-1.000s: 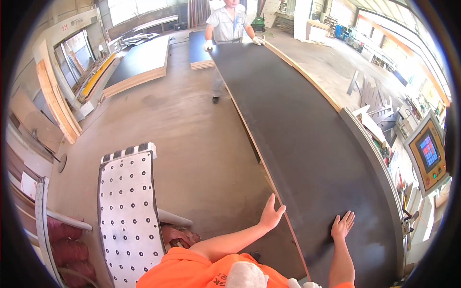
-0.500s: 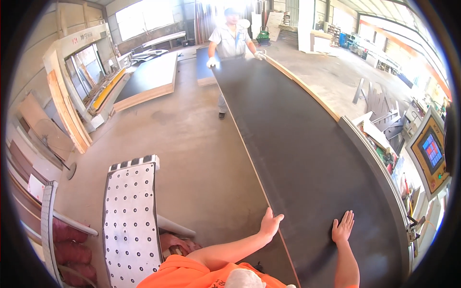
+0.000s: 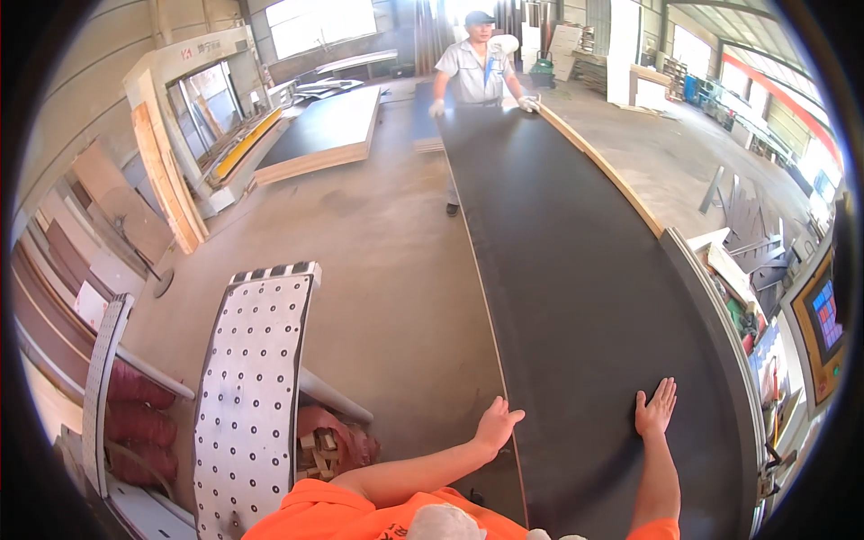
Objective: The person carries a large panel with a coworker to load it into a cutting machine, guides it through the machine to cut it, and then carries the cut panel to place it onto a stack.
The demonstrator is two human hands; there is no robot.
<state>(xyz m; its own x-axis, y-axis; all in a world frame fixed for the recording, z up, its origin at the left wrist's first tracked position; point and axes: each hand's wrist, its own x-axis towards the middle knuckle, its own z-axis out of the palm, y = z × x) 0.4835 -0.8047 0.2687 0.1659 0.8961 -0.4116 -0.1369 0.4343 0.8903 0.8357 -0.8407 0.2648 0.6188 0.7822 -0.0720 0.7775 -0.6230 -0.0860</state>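
A long, dark, flat board [image 3: 585, 297] with a pale edge stretches from just in front of me to a person at its far end. At its left edge, my left hand [image 3: 495, 427] is closed, the thumb lying over the top surface; its fingers are partly hidden. My right hand [image 3: 656, 410] rests flat on the board with the fingers stretched out and nothing in it. Along the board's right side run a light wooden strip [image 3: 605, 171] and, closer to me, a metal rail [image 3: 715, 310].
The person [image 3: 480, 72] wears gloves, with both hands at the board's far end. White perforated panels [image 3: 252, 378] stand at my left. Stacked dark sheets [image 3: 324, 135] lie farther back. A control screen [image 3: 823, 315] and scrap strips [image 3: 751, 220] are to the right.
The view has turned a little to the left, so the far scene sits farther right. Both hands keep the same pose at the board; the far person still has hands on it.
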